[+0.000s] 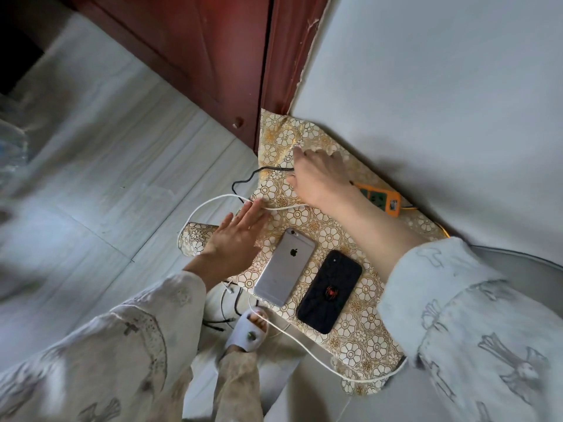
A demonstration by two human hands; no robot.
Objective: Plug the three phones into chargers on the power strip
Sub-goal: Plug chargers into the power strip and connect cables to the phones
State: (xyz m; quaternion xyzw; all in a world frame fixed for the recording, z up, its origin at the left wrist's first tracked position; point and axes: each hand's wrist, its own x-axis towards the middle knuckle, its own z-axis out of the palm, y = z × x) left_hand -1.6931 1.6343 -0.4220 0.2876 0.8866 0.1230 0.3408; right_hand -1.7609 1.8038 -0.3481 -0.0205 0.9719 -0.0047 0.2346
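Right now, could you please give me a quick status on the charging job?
Left hand open at table edge. Right hand reaching near power strip. Two phones visible, silver phone, black phone, neither visibly plugged.

Right hand [320, 175] hides much of the power strip [380, 199]; third phone unseen.

Soft, even daylight fills the scene, brightest on the pale floor [100, 166] at the left, where a bluish-white sheen washes out the tile pattern. The top left corner falls to near black. A broad, soft shadow lies on the wall [441, 95] just above the right hand [320, 178] and forearm. The left edge and lower left are smeared with motion blur, and the sleeves [475, 324] look soft. Straight lines of the door [195, 47] and floor seams slant and bow from wide-angle distortion. The silver phone [285, 266] carries a mild sheen.
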